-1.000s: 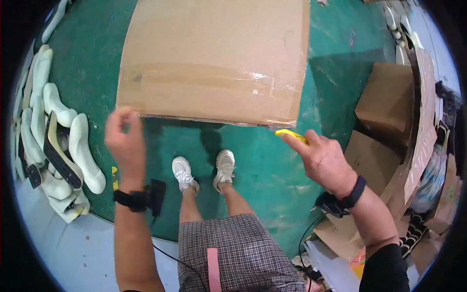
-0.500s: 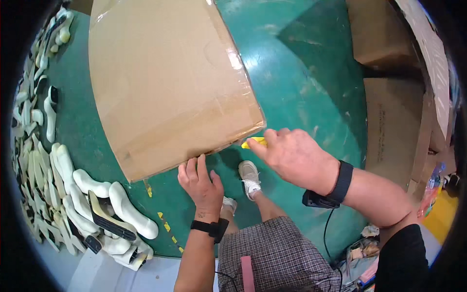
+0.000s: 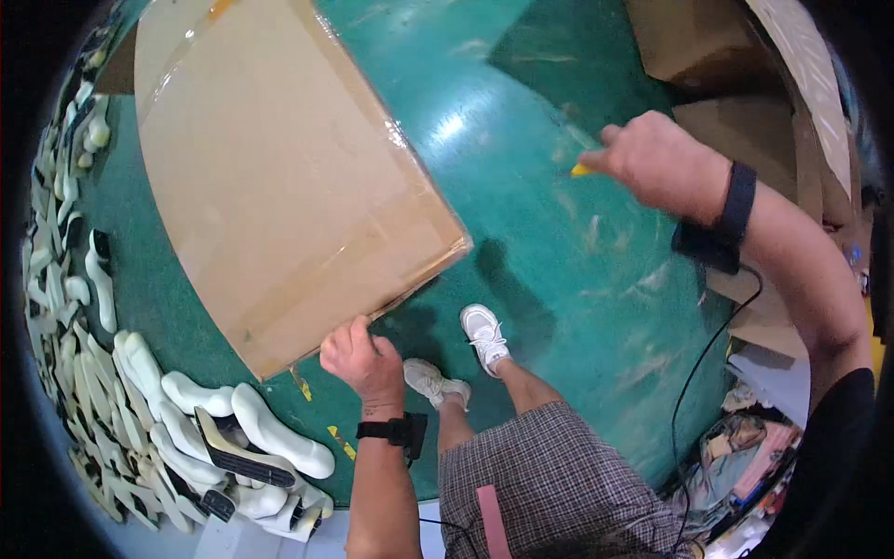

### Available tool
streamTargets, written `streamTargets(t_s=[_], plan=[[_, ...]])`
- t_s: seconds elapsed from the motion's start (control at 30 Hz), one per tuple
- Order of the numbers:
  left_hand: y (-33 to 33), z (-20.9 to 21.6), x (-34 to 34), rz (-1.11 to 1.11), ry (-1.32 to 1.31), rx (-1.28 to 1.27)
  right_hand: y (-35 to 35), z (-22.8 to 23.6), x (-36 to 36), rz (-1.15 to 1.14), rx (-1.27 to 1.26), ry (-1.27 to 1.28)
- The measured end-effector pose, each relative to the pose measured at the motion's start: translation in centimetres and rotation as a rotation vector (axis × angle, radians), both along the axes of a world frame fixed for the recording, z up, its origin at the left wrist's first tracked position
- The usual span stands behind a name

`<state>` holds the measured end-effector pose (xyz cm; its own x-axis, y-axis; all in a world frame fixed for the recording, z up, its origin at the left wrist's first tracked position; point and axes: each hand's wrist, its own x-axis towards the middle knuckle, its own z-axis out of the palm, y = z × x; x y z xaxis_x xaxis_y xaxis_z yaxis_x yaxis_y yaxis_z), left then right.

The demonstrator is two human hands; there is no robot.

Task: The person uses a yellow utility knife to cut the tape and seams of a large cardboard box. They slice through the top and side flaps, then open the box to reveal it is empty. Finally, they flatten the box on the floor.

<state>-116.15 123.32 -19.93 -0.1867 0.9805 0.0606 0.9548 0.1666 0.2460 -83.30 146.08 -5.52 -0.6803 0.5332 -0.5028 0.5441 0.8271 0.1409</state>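
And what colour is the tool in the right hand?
Yellow, where the tool pokes past the right hand; head view.

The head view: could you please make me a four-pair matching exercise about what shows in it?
1. Left hand
2. Right hand
3. Floor
4. Shoes

A. green
B. at the edge of the box
C. white, with laces
D. closed around a yellow tool

Pairs: 1-B; 2-D; 3-A; 4-C
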Motion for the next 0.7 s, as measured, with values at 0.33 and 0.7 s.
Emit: streamTargets(t_s=[0.33,0.7], plan=[[2.6,2.7,-1.7,-0.14,-0.052,-0.297,-14.2,-12.5,-4.4,-1.673,-0.608,1.39],[8.4,2.2,-2.2,-0.225,0.037,-0.375,-15.5,-12.8,-9.8,-1.443,-0.572,1.604]])
